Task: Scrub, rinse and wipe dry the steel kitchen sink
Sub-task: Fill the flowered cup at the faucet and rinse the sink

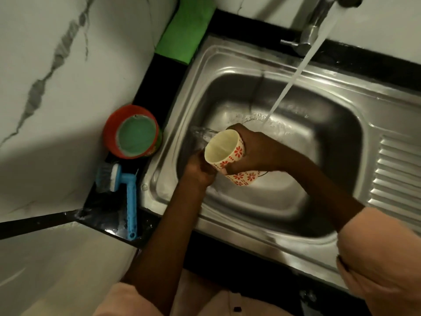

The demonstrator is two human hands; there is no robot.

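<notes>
The steel sink (323, 124) fills the middle of the view, with water running from the tap (312, 30) into the basin. My right hand (255, 147) grips a cream mug with red flowers (224, 151), tipped toward the left wall of the basin, and water spills from its rim. My left hand (198, 172) presses against the wet left wall of the basin just below the mug, fingers partly hidden by it.
On the black counter left of the sink stand a red tub of green paste (134, 135) and a blue scrub brush (127, 192). A green cloth (182, 35) lies at the back corner. The ribbed drainboard (398, 179) is to the right.
</notes>
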